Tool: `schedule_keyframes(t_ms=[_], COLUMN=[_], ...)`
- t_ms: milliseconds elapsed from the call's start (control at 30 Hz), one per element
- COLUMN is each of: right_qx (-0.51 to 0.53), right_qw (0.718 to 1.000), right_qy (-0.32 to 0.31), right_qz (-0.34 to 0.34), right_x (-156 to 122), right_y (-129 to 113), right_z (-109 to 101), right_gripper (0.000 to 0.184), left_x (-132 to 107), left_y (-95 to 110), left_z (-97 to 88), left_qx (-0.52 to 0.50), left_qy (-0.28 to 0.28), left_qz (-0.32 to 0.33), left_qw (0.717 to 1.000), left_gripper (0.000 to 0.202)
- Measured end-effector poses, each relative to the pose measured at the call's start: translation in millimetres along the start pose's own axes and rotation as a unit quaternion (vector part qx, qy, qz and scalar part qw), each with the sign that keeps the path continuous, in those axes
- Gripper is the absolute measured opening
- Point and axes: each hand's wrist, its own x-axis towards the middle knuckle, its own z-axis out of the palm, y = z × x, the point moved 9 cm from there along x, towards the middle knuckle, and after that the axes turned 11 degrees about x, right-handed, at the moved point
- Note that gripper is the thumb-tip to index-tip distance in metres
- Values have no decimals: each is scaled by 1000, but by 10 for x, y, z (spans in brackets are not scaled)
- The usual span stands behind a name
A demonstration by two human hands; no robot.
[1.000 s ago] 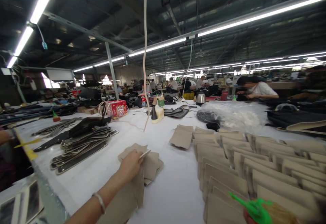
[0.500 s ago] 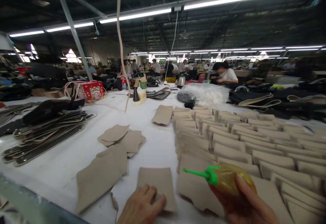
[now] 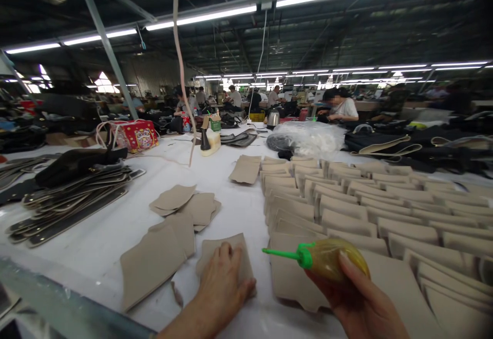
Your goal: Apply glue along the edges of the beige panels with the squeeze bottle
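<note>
My left hand [image 3: 221, 280] presses on a small taupe sheet piece [image 3: 239, 249], its fingers bent over the top and its thumb at the near right edge. Part of that piece is hidden under the hand. In my right hand [image 3: 356, 298] is a soft squeeze bottle [image 3: 337, 259] with amber contents, wrapped by the fingers. Its green nozzle [image 3: 283, 253] points left, above the table and apart from the left hand's piece. Below the bottle lies a larger taupe piece [image 3: 288, 282] with a notched near edge.
Overlapping rows of taupe pieces [image 3: 346, 210] cover the right side. Loose taupe pieces [image 3: 154, 257] lie left of my hand. Farther left is a stack of black strips [image 3: 77, 205]. A pale cable [image 3: 181, 61] hangs down to the white table [image 3: 127, 195]. People work in the background.
My left hand has moved forward and turned the small taupe piece, shifting it away and to the left. My right hand has brought the bottle left.
</note>
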Motion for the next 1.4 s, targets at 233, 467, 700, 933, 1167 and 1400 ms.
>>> schedule_keyframes(t_ms=[233, 467, 700, 933, 1167, 1400], right_qx=[-47, -110, -132, -140, -171, -299], right_qw=[998, 989, 981, 979, 969, 931], right_qy=[-28, -58, -53, -44, -56, -109], right_qz=[-22, -75, -129, -142, -170, -181], right_x=[18, -60, -189, -234, -261, -70], right_y=[24, -22, -173, -183, -168, 67], right_z=[99, 262, 308, 298, 450, 586], right_gripper=[34, 35, 40, 46, 41, 47], left_x=[78, 200, 162, 88, 146, 163], left_y=[30, 44, 87, 42, 21, -149], left_z=[54, -73, -44, -85, -88, -144], left_qx=[14, 27, 44, 100, 113, 20], left_qy=[4, -4, -12, -35, -37, 1], left_qz=[-16, -64, -40, -51, 24, 95], left_qw=[1000, 998, 998, 993, 993, 995], left_gripper=[55, 49, 38, 32, 27, 36])
